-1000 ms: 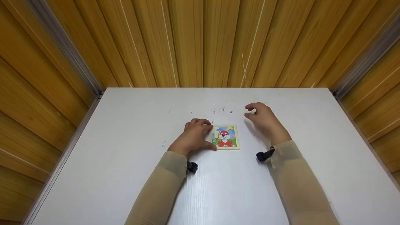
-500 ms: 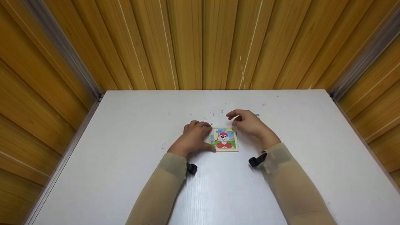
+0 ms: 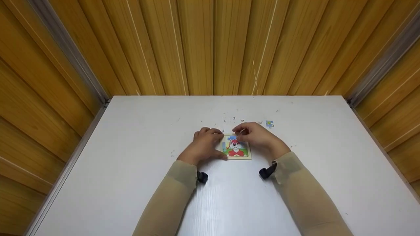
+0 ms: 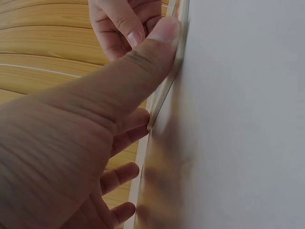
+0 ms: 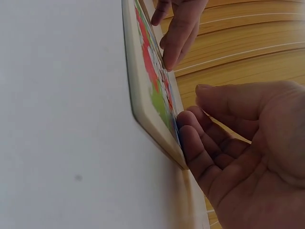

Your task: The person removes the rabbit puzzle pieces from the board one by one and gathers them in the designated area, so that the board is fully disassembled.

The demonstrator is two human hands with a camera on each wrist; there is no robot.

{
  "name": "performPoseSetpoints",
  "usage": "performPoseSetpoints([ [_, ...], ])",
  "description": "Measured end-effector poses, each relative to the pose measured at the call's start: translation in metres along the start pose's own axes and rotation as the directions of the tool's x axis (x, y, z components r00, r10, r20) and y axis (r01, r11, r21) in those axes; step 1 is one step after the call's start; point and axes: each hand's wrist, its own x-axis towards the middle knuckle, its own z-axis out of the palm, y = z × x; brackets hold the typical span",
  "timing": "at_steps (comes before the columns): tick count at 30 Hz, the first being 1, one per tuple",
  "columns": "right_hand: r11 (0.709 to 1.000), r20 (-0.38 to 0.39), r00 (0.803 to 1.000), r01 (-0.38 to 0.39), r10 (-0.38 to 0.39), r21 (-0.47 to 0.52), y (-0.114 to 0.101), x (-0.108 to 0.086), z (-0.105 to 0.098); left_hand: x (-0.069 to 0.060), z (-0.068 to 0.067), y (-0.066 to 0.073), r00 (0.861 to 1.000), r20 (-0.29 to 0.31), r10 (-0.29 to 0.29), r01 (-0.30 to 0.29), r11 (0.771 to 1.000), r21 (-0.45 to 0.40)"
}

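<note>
A small square jigsaw puzzle (image 3: 237, 153), with a red-and-white cartoon animal in a pale wooden frame, lies flat on the white table. My left hand (image 3: 205, 144) holds its left side, thumb at the near edge and a finger at the far edge. A pale patch shows at the picture's upper left. Over the puzzle's far right part bends my right hand (image 3: 257, 134). In the right wrist view its fingertips (image 5: 190, 138) touch the frame's edge, the thumb stands apart, and nothing shows between them. The far right corner is hidden in the head view.
One loose blue puzzle piece (image 3: 269, 124) with a yellow-green spot lies on the table beyond my right hand. Dark specks and scuffs mark the white tabletop (image 3: 147, 131). Wood-patterned panels (image 3: 213, 49) stand behind the table and on both sides.
My right hand has moved left and nearer, from the table's right part onto the puzzle's far right part, uncovering the loose blue piece. My left hand has stayed on the frame.
</note>
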Motion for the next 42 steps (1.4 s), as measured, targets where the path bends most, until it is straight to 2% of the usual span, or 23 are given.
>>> performPoseSetpoints([
  [9,0.999,0.019,1.000,0.017,-0.016,-0.050,-0.004,0.001,0.007,0.003,-0.002,0.000,1.000,-0.005,0.000,0.000,1.000,0.005],
  [14,0.997,0.029,0.999,-0.014,0.016,-0.080,-0.006,-0.001,0.011,0.003,-0.001,0.000,1.000,0.009,-0.011,0.011,1.000,-0.017],
  [20,0.994,0.042,0.999,0.004,0.000,-0.106,-0.008,-0.001,0.013,0.003,-0.003,0.002,1.000,0.001,-0.015,0.015,1.000,-0.016],
  [24,0.995,0.046,0.999,-0.016,0.021,-0.104,-0.009,0.000,0.015,0.003,-0.004,0.002,1.000,-0.003,-0.015,0.015,1.000,-0.011],
  [34,0.993,0.037,0.999,0.005,-0.001,-0.117,-0.013,0.000,0.015,0.004,-0.006,0.000,1.000,-0.017,0.005,-0.005,1.000,0.015],
  [42,0.997,0.015,1.000,-0.007,0.008,-0.077,-0.016,0.002,0.016,0.002,-0.009,-0.001,1.000,-0.008,-0.012,0.012,1.000,-0.006],
])
